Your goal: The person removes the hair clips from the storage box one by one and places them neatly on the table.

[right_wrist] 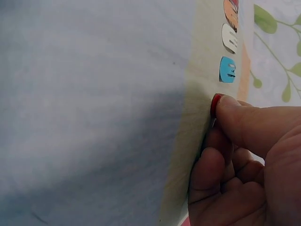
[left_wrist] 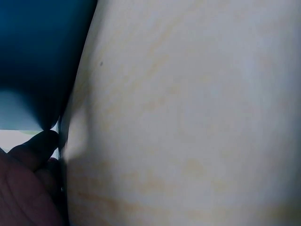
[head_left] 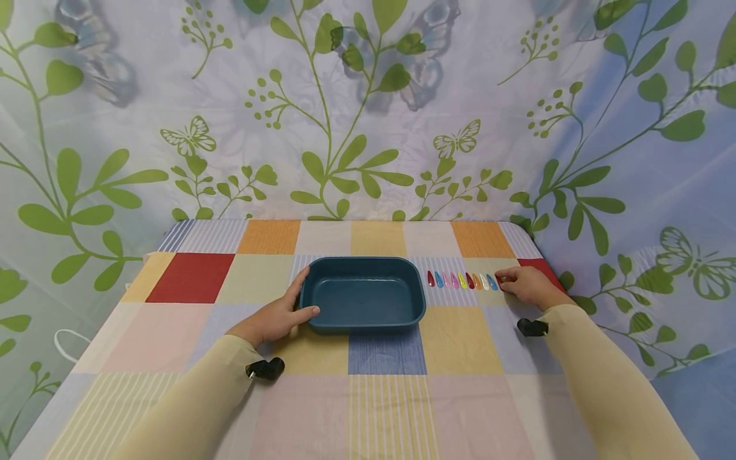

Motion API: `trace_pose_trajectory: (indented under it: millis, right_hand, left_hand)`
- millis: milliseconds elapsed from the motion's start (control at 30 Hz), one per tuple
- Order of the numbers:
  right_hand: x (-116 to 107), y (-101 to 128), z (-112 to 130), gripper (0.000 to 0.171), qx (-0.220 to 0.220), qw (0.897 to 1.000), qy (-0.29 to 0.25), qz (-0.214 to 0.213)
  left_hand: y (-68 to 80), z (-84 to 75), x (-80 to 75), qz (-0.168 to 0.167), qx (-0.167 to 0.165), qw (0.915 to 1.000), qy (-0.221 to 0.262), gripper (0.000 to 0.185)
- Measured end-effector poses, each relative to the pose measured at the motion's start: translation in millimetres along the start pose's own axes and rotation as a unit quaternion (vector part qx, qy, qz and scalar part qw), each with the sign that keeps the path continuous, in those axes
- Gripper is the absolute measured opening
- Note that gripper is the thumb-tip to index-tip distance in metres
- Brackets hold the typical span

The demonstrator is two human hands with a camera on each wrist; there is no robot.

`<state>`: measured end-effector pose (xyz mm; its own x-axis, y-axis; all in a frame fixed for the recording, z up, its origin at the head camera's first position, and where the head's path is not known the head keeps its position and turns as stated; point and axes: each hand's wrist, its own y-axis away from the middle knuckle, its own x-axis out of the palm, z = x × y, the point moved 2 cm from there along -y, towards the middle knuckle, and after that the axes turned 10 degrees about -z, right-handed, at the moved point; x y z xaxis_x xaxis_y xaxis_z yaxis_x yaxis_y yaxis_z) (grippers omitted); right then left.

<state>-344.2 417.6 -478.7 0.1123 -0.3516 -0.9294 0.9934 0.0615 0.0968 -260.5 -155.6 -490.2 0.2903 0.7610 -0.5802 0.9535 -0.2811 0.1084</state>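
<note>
My left hand (head_left: pixel 276 319) holds the left end of a dark teal plastic tray (head_left: pixel 362 329), thumb over the front-left corner and fingers along the left side. In the left wrist view, part of the hand (left_wrist: pixel 28 179) shows beside the tray wall (left_wrist: pixel 42 61). At the right end of a row of colourful snap hair clips, my right hand (head_left: pixel 531 285) pinches a red hair clip (right_wrist: pixel 215 105) between thumb and finger, at the cloth. Just left of it lie a blue hair clip (head_left: pixel 492 282) and a white hair clip (head_left: pixel 485 282).
More hair clips, among them an orange one (head_left: pixel 477 281) and a yellow one (head_left: pixel 462 280), form a row right of the tray. A patchwork tablecloth (head_left: pixel 391 415) covers the table. Behind it hangs a leaf-patterned curtain (head_left: pixel 230 128). A white cord (head_left: pixel 66 345) loops at the left edge.
</note>
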Motion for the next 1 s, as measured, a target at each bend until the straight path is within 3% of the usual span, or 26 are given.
trace_pose_trajectory:
  millis: [433,1000]
  right_hand:
    - [1.8,-1.2,1.3,0.047,-0.009,1.000,-0.008,-0.002]
    - [-0.2,1.3,0.8,0.047,0.016,1.000,-0.026,0.002]
  left_hand:
    - [-0.5,2.5,-1.1,-0.002,-0.002,1.0000,-0.009,0.094]
    - [-0.3,0.1,-2.4,-0.001,-0.006,0.9998,-0.020,0.094]
